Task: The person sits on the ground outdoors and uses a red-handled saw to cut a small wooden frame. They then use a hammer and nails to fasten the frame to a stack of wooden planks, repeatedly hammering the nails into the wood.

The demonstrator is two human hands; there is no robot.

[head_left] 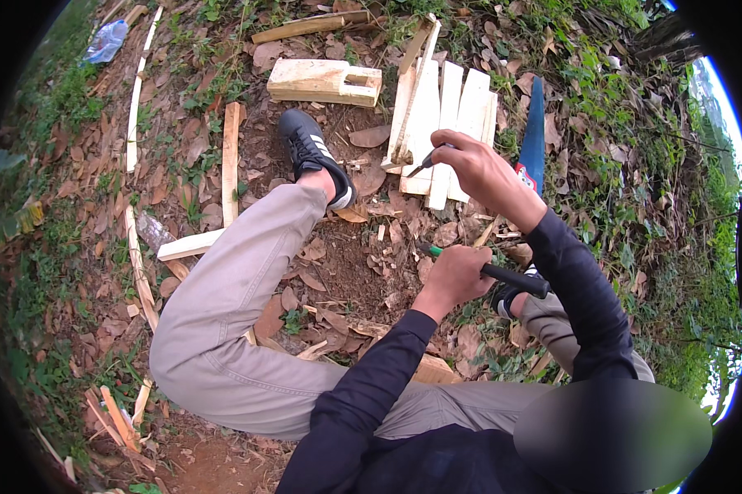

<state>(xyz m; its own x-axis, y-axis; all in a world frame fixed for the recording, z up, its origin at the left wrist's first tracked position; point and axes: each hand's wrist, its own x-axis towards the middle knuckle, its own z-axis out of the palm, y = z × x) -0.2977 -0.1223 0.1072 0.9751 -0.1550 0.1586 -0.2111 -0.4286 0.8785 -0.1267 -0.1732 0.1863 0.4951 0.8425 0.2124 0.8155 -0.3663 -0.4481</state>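
While the person sits on bare earth strewn with dry leaves, both forearms in dark long sleeves come up from the lower edge and bend toward the middle of the view. The left hand [460, 276] is curled into a tight fist around a black, rubbery tool handle [515, 279] that lies almost level, its green-tipped end poking out on the left of the fist and its butt end reaching right, over the bent right knee. The right arm stretches further forward, wrist cocked, and the right hand [484, 169] is closed with the fingers pinched on a slim dark metal tool [427, 160], a nail or punch by the look of it; which one I cannot tell. Its point slants down and left onto a bundle of pale wooden slats [437, 123], flat, rough-sawn strips lying side by side and fanned slightly, just ahead of the hands. A blue hand saw [533, 136] lies on the ground just right of the slats, partly behind the right hand. A chunky pale timber block with a notch cut in one end [325, 82] rests further off, to the upper left. The left leg in grey trousers stretches forward, ending in a black sports shoe [313, 152] planted beside a thin upright-lying wooden strip [231, 160]
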